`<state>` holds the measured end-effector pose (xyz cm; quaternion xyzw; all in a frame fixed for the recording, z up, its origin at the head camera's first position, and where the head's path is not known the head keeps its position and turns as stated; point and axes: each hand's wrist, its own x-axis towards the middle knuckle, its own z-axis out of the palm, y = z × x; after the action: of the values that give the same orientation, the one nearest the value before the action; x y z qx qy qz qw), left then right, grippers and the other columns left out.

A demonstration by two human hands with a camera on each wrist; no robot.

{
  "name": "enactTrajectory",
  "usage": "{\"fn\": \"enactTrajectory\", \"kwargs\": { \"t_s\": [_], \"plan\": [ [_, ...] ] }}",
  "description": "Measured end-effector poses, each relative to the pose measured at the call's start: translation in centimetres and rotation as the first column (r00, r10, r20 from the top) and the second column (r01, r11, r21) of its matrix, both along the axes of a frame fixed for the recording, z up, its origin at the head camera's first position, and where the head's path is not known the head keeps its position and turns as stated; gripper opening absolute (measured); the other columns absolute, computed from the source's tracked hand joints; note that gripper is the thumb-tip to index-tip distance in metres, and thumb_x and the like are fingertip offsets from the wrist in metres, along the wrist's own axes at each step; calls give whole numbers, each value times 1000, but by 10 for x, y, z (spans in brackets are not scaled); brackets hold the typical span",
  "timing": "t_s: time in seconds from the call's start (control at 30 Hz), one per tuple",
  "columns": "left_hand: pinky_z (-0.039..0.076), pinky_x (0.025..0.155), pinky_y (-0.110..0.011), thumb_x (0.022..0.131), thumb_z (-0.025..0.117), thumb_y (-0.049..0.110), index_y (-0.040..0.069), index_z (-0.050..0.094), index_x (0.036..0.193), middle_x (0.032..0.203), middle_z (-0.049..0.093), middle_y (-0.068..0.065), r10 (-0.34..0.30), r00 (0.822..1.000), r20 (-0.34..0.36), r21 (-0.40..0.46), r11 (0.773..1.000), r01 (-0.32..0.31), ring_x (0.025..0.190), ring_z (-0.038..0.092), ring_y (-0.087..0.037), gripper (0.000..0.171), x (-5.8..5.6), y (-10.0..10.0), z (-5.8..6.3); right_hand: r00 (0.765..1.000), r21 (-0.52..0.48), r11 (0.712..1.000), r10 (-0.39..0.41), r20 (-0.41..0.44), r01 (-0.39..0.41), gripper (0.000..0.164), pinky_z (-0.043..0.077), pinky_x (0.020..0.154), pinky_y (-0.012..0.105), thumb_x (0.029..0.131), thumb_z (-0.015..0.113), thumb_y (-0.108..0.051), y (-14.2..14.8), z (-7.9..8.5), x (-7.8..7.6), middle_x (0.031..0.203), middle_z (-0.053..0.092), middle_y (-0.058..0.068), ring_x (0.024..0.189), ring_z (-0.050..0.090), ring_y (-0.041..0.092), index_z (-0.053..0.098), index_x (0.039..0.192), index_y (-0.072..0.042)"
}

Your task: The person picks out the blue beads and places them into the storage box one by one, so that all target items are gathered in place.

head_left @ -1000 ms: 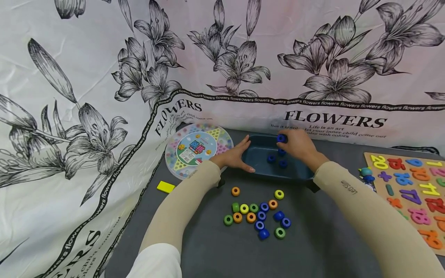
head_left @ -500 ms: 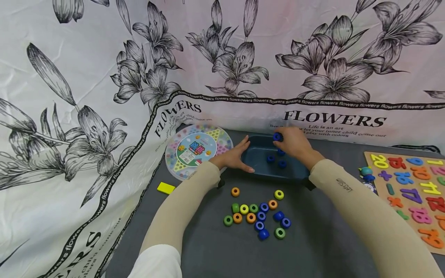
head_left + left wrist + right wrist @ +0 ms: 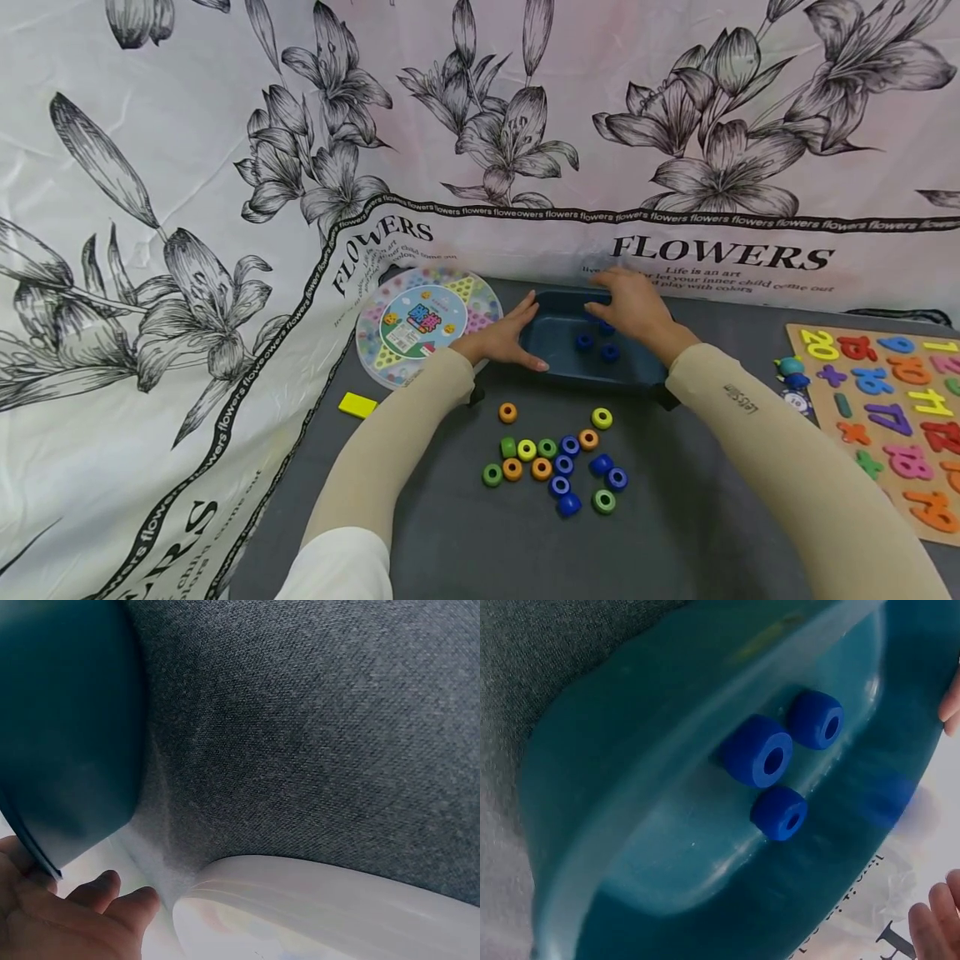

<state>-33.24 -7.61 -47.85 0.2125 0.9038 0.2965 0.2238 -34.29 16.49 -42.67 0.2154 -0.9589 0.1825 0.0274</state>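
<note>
A dark teal plastic tray (image 3: 558, 337) lies at the back of the table. My left hand (image 3: 501, 340) rests against its left end with thumb and fingers spread; in the left wrist view its fingers (image 3: 135, 907) are by the rim. Over the tray's right part is my right hand (image 3: 637, 310), its fingers parted from a blurred blue bead (image 3: 891, 801) in mid-air by the far wall in the right wrist view. Three blue beads (image 3: 757, 752) sit on the tray's floor. Several loose beads in orange, green, yellow and blue (image 3: 564, 466) lie in front of the tray.
To the left is a round patterned case (image 3: 386, 333), with a yellow block (image 3: 357, 405) nearer me. A wooden number board (image 3: 832, 400) and a small figurine (image 3: 792, 372) stand to the right. Flower-printed cloth (image 3: 517, 242) hangs close behind the tray.
My right hand, which pinched a blue bead above the tray, has let it go and the fingers have parted. The bead has dropped lower. My left hand stays at the tray's end.
</note>
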Motion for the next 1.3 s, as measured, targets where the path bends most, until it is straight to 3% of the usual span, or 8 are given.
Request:
{"fn": "enactTrajectory", "kwargs": {
  "t_s": [0.23,0.4,0.5,0.6,0.73,0.9,1.07,1.3],
  "plan": [
    [13,117,-41,71,76,48,19,2,152,155,-20,12,-10,1000,-2,7,1000,10,146,-6,-16,114,-2,6,0,1000,-10,1000,12,-16,-12,45,37,101,54,88,64,-24,6,1,9,134,51,19,123,46,38,55,127,-5],
    [13,117,-41,71,75,51,17,1,151,155,-22,13,-19,1000,2,2,1000,19,146,-6,-17,115,-4,10,2,985,-45,984,169,-39,-170,36,47,91,47,88,64,-22,5,9,38,120,61,15,108,59,30,60,120,-5],
    [14,117,-41,71,75,51,18,-1,151,154,-23,13,-30,1000,-7,11,1000,30,146,-7,-16,115,-7,11,5,944,-48,943,329,15,-328,30,52,82,39,86,67,-21,1,17,63,109,67,8,95,64,19,65,114,-8],
    [15,117,-41,72,76,48,18,0,151,154,-22,12,-38,999,-24,33,999,39,146,-7,-17,114,-9,9,6,874,14,879,473,108,-478,25,53,74,29,84,69,-20,-3,19,87,101,68,2,85,64,11,68,107,-12],
    [16,117,-42,73,76,47,16,0,151,156,-21,8,-48,999,-22,19,999,48,146,-6,-17,113,-8,3,0,816,75,825,535,221,-561,22,51,69,27,83,69,-18,-6,0,116,97,68,1,81,63,12,69,104,-12],
    [18,116,-44,73,76,46,14,0,151,156,-21,8,-50,999,-8,46,998,50,146,-5,-19,114,-5,-4,-7,834,101,838,508,214,-537,30,50,77,35,80,72,-16,-10,-38,137,104,66,3,92,59,18,67,109,-12],
    [18,116,-44,72,76,47,17,0,151,155,-21,12,-27,1000,0,55,998,27,146,-5,-18,115,-4,-6,-6,838,135,828,526,146,-544,34,48,81,37,79,73,-21,-19,-68,140,106,62,1,96,54,18,66,112,-15],
    [18,116,-43,71,76,49,18,-1,151,154,-22,13,-32,999,11,58,998,31,146,-6,-16,115,-4,-5,-8,827,81,826,545,137,-558,29,49,80,29,83,70,-25,-18,-75,133,105,56,-4,92,54,10,65,110,-18]
  ]
}}
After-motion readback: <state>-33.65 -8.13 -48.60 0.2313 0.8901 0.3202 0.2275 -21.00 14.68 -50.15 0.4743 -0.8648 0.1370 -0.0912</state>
